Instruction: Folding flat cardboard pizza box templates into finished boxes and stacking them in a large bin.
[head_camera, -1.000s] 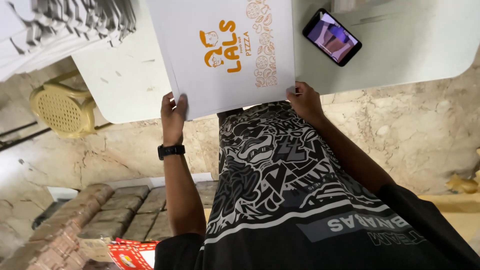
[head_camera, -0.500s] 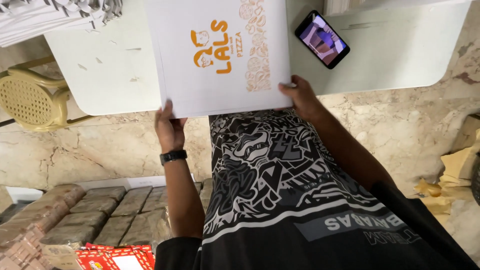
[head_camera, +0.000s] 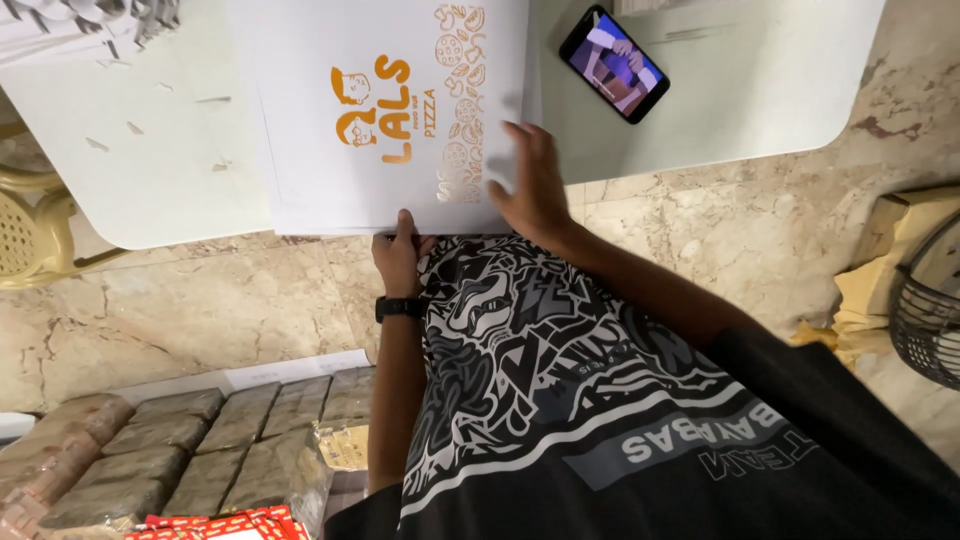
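left hand (head_camera: 400, 255) pinching near edge of white printed cardboard sheet (head_camera: 385, 110) | right hand (head_camera: 530, 185) flat on it, released | keep sheet square on desk (head_camera: 150, 170), press evenly

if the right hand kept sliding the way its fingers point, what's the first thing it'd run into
The right hand lies flat on the white printed cardboard sheet, fingers pointing up the picture, across the table. Going straight on, it would only cross more of the sheet; the phone lies off to the side, probably missed, though depth is unclear.
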